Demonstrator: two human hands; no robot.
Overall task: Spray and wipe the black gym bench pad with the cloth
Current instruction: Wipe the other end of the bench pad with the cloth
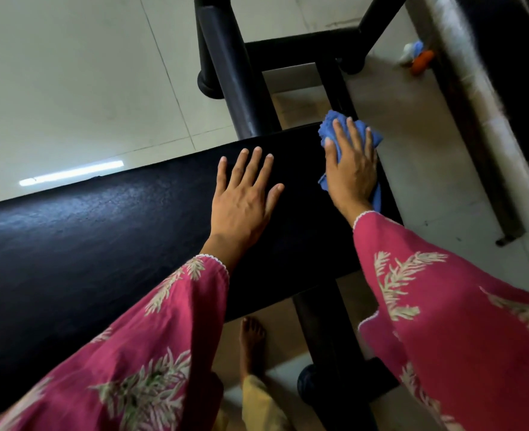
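Dim, soft picture; a tube-light glare [71, 173] streaks the floor [70, 73], edges bowed.

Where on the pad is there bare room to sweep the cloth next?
The long stretch of the bench pad left of the left hand is bare, bordered by the pad's far edge and the sleeves. A narrow strip lies free between the two hands. The end is crowded: the right hand presses the blue cloth there, beside the black frame.
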